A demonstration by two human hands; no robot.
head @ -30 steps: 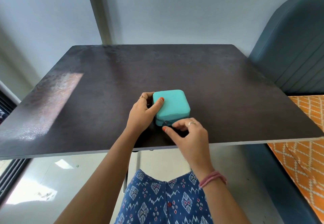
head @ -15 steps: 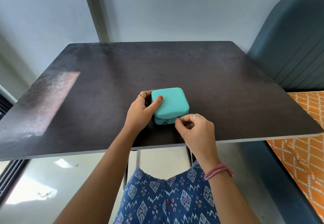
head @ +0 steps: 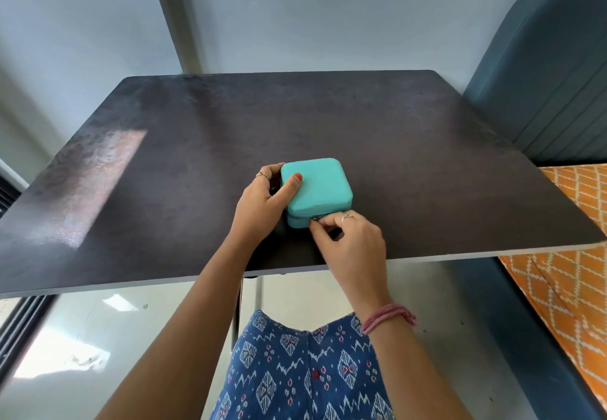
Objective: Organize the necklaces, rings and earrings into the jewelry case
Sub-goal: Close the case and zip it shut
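Observation:
A small turquoise jewelry case point(head: 320, 186) with rounded corners lies closed on the dark table point(head: 410, 143), near its front edge. My left hand point(head: 262, 203) grips the case's left side, thumb resting on the lid. My right hand point(head: 348, 239) is at the case's front wall, thumb and forefinger pinched on the small metal zipper pull point(head: 312, 220). I see no loose necklaces, rings or earrings on the table; each hand wears a ring.
A blue padded chair back point(head: 542, 74) rises at the right, with an orange patterned cushion point(head: 574, 255) below it. A pale wall stands behind the table. A glossy floor and my blue patterned clothing point(head: 295, 370) show below the table edge.
My right hand has moved up to the case's front wall and closed its fingers on the zipper pull. My left hand has kept its hold on the case.

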